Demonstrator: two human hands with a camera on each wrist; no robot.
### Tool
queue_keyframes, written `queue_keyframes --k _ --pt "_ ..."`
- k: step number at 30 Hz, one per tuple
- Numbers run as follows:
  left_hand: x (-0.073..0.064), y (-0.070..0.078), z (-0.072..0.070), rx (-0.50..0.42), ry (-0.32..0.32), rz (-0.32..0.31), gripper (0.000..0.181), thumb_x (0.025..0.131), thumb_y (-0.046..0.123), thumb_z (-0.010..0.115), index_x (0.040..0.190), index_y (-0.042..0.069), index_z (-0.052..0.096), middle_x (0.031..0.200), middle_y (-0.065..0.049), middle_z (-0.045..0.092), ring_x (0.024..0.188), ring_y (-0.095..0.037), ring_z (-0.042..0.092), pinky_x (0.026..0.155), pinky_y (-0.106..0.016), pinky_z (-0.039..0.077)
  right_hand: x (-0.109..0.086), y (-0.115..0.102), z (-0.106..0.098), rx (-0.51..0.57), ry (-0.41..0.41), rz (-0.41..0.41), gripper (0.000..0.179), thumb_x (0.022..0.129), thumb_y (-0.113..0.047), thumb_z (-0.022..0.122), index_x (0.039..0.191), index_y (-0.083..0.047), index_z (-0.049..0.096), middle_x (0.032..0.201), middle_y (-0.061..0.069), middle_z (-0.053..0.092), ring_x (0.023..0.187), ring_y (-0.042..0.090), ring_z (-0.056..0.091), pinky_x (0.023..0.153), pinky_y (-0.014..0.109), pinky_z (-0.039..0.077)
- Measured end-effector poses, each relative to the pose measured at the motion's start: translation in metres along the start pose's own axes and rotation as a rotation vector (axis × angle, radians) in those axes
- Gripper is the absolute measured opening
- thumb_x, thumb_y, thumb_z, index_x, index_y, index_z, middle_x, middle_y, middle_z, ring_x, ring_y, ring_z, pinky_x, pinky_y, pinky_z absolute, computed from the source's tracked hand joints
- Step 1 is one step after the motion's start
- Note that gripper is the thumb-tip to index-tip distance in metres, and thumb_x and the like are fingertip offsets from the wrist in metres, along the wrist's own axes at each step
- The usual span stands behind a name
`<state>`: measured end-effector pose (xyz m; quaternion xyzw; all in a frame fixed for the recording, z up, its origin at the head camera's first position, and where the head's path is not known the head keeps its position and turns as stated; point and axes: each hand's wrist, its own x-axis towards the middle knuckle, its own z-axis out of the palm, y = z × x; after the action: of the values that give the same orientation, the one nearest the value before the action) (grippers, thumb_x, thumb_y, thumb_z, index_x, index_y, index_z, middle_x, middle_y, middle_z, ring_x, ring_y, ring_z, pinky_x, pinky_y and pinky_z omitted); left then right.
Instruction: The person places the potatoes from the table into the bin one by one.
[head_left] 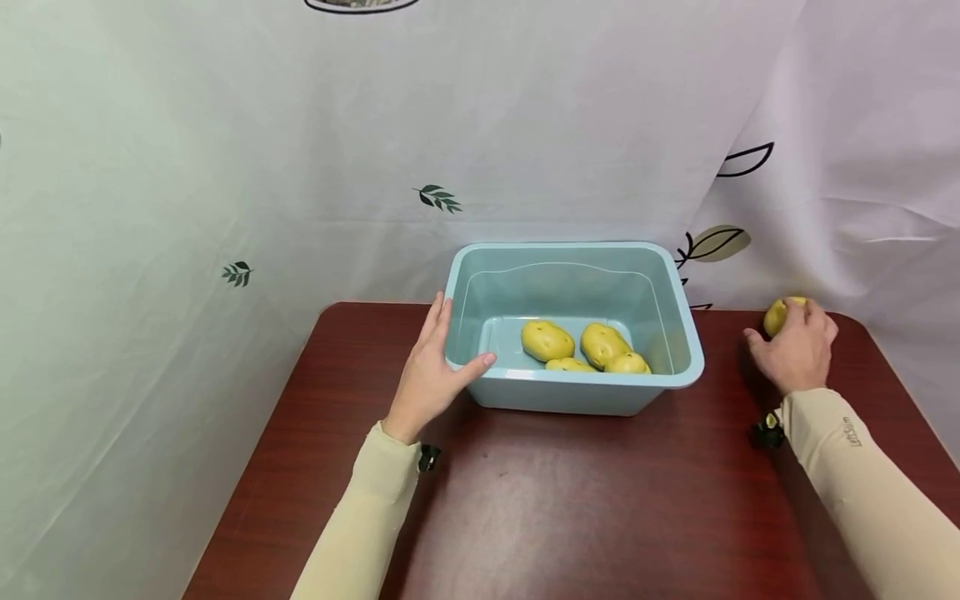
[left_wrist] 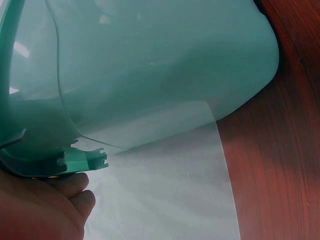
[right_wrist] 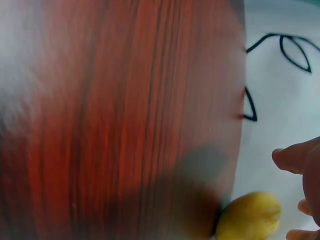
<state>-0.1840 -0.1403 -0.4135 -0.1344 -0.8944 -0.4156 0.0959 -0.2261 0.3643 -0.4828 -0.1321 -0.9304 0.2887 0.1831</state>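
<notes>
A light blue plastic bin (head_left: 573, 400) stands at the table's far edge with several yellow potatoes (head_left: 547, 340) inside. My left hand (head_left: 427, 379) rests against the bin's left front corner, fingers straight along the side and thumb stretched over the front rim. From the left wrist, fingertips (left_wrist: 82, 192) show at the underside of the bin's rim (left_wrist: 30, 167). Near the far right corner, my right hand (head_left: 798, 350) is over another potato (head_left: 776, 318), partly covering it. In the right wrist view the thumb (right_wrist: 292, 156) stands apart from that potato (right_wrist: 250, 217).
The dark red wooden table (head_left: 570, 500) has rounded far corners. A pale cloth (head_left: 562, 125) with leaf prints hangs right behind the table's far edge and along its sides. Small dark wrist cameras (head_left: 768, 431) sit at both sleeves.
</notes>
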Motion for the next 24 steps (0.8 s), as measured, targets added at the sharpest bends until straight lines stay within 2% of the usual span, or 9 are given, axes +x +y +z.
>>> queue_keyframes --k 8,15,24 --pt "0.000 0.000 0.000 0.002 -0.002 -0.002 0.103 0.086 0.063 0.069 0.162 0.015 0.019 0.167 0.012 0.007 0.151 -0.017 0.021 0.112 -0.052 0.035 0.010 0.012 -0.002 -0.015 0.014 0.047 0.072 0.089 -0.018 0.068 0.145 0.012 0.035 0.154 0.036 0.021 0.137 0.057 0.020 0.103 0.068 0.026" --pt "0.000 0.000 0.000 0.006 -0.003 -0.003 0.103 0.086 0.064 0.069 0.162 0.015 0.019 0.167 0.012 0.007 0.151 -0.016 0.021 0.112 -0.051 0.036 0.015 0.024 -0.005 -0.059 -0.057 0.106 0.077 0.091 -0.023 0.065 0.150 0.009 0.026 0.153 0.036 0.019 0.134 0.059 0.021 0.097 0.072 0.029" --pt "-0.001 0.000 0.000 0.005 0.004 -0.006 0.103 0.086 0.062 0.070 0.162 0.014 0.020 0.167 0.011 0.008 0.151 -0.017 0.021 0.112 -0.052 0.036 0.020 0.030 -0.003 -0.043 -0.106 0.092 0.081 0.094 -0.029 0.063 0.154 0.005 0.021 0.152 0.035 0.023 0.129 0.061 0.027 0.098 0.071 0.028"
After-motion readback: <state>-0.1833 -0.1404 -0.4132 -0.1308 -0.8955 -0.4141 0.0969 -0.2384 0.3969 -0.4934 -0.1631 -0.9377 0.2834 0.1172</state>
